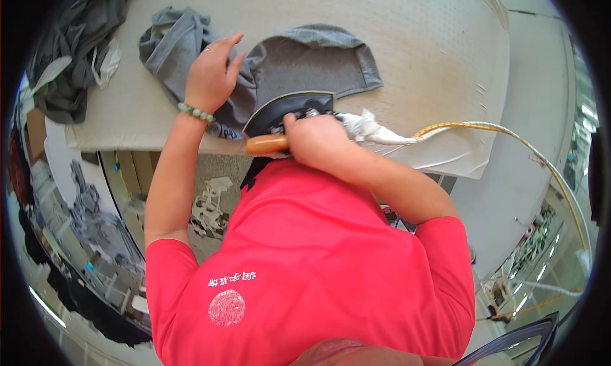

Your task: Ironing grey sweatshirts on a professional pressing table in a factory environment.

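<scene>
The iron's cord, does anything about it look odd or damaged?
Yes. Where the yellowish cord meets the iron, it is wrapped in a bulky white rag binding, a makeshift look. No break shows.

Dark flat iron point(289, 108) rests on crumpled grey garment point(305, 64), orange handle point(267, 143) nearest.

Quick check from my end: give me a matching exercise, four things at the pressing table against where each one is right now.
Things:
1. left hand
2. right hand
3. iron
4. dark garment pile

Places:
A. gripping the orange handle
B. flat on the grey garment
C. far left of the padded table
D. soleplate on the grey cloth, near table edge

Pairs: 1-B, 2-A, 3-D, 4-C
</scene>
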`<action>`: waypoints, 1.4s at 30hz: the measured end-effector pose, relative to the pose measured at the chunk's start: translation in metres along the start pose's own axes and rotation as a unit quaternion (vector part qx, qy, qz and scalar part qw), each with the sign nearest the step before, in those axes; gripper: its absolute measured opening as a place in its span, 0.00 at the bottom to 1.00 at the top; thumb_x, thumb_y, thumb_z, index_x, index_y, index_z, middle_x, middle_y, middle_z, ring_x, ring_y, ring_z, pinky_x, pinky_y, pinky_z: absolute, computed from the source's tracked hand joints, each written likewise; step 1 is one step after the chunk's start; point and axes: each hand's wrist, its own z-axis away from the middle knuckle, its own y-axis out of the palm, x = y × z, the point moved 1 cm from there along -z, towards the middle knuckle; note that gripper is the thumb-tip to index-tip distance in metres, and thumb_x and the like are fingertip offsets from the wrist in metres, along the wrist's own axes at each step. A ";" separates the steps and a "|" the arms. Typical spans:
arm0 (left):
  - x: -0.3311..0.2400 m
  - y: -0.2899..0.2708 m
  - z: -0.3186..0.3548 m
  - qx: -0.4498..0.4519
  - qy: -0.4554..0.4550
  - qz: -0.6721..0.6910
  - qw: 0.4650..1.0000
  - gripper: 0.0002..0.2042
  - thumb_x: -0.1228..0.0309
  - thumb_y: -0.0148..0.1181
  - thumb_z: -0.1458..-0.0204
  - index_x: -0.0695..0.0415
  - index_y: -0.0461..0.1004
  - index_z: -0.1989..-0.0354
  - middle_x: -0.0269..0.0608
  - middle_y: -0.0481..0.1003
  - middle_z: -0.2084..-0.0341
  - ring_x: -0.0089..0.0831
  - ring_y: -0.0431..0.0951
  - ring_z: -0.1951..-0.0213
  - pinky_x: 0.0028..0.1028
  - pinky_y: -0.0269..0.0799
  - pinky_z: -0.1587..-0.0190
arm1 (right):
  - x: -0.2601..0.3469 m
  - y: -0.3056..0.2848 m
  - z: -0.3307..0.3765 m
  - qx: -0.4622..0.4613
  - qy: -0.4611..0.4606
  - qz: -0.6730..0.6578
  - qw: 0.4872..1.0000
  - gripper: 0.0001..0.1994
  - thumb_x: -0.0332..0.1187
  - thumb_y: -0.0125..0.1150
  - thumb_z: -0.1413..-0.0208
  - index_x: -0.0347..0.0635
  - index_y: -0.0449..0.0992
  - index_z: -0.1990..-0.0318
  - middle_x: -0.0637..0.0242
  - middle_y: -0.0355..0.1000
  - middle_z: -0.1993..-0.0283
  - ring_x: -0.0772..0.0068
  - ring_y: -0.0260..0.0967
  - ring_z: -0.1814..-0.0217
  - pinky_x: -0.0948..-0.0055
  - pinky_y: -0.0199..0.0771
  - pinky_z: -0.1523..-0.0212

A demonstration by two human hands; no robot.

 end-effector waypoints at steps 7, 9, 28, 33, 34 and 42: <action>0.027 0.037 -0.031 0.233 -0.034 -0.059 0.970 0.15 0.57 0.61 0.36 0.58 0.78 0.56 0.52 0.81 0.64 0.54 0.81 0.62 0.42 0.76 0.59 | -0.072 -0.005 0.027 -0.271 0.256 -0.124 0.920 0.27 0.44 0.68 0.41 0.35 0.72 0.41 0.44 0.81 0.58 0.38 0.79 0.53 0.49 0.78 0.51; 0.030 0.038 -0.033 0.267 -0.037 -0.066 0.961 0.16 0.56 0.61 0.37 0.58 0.78 0.58 0.53 0.80 0.67 0.55 0.80 0.64 0.43 0.76 0.62 | -0.104 -0.005 0.047 -0.289 0.326 -0.178 0.882 0.27 0.48 0.68 0.40 0.36 0.75 0.42 0.44 0.81 0.57 0.39 0.78 0.51 0.51 0.77 0.49; 0.029 0.031 -0.004 0.077 -0.140 0.044 0.986 0.12 0.60 0.60 0.35 0.57 0.76 0.61 0.47 0.81 0.66 0.51 0.81 0.63 0.43 0.75 0.63 | -0.008 -0.061 -0.055 -0.128 0.093 -0.010 0.987 0.18 0.44 0.66 0.39 0.39 0.76 0.52 0.44 0.80 0.63 0.40 0.80 0.57 0.46 0.79 0.55; 0.032 0.032 0.010 0.079 -0.133 0.015 0.988 0.10 0.62 0.62 0.37 0.56 0.77 0.60 0.46 0.81 0.63 0.50 0.81 0.62 0.42 0.75 0.62 | -0.065 -0.074 -0.042 -0.250 0.306 -0.103 0.913 0.20 0.46 0.65 0.37 0.35 0.76 0.54 0.41 0.80 0.59 0.37 0.79 0.54 0.46 0.79 0.53; 0.032 0.032 0.011 0.077 -0.141 0.010 0.987 0.10 0.63 0.63 0.38 0.56 0.77 0.59 0.46 0.80 0.62 0.50 0.81 0.61 0.42 0.75 0.61 | -0.082 -0.070 -0.025 -0.249 0.321 -0.095 0.909 0.20 0.47 0.65 0.37 0.35 0.76 0.54 0.41 0.80 0.58 0.37 0.78 0.53 0.47 0.78 0.52; -0.061 0.040 0.016 0.120 0.103 0.067 0.985 0.16 0.70 0.63 0.45 0.59 0.75 0.49 0.47 0.78 0.58 0.46 0.79 0.54 0.42 0.73 0.51 | -0.216 -0.014 0.104 -0.275 0.394 -0.076 0.873 0.20 0.48 0.64 0.38 0.39 0.79 0.51 0.45 0.81 0.58 0.38 0.78 0.51 0.49 0.77 0.50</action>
